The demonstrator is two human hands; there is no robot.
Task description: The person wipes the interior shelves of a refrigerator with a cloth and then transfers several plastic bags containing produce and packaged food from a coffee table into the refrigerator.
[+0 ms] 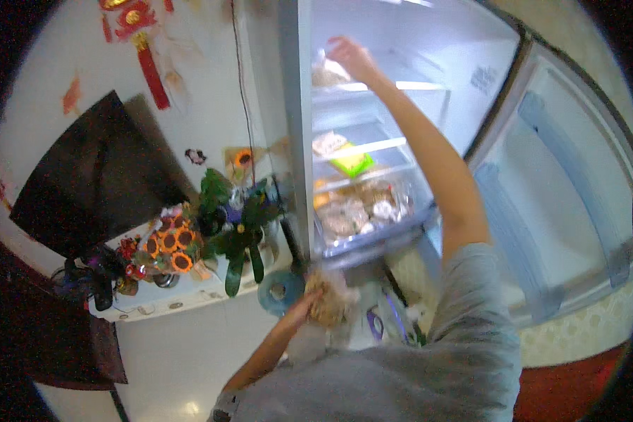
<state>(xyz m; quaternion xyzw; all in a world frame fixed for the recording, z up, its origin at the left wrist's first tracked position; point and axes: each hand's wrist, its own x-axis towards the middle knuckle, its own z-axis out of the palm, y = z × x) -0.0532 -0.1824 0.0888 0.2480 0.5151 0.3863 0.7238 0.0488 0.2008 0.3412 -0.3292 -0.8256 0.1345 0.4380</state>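
My left hand (305, 308) is low in front of my body, holding a clear plastic bag of brownish food (331, 303); blur hides what the food is. Inside the open refrigerator (301, 132), my right hand (351, 58) reaches to the upper shelf (416, 85). Its bent fingers are at the gathered top of another plastic bag (328, 75), which sits on that shelf with pale brown contents. One shelf down lie a bright green and yellow packet (354, 160) and a pale packet (329, 141). Several bagged foods fill the pulled-out clear drawer (366, 243) below.
The refrigerator door (564, 190) stands wide open at right, with bluish door racks (575, 153). Left, a white ledge (211, 299) carries artificial sunflowers (171, 240), green-leaved decoration (237, 227) and a black television screen (100, 174). A round blue-green object (274, 290) is beside my left hand.
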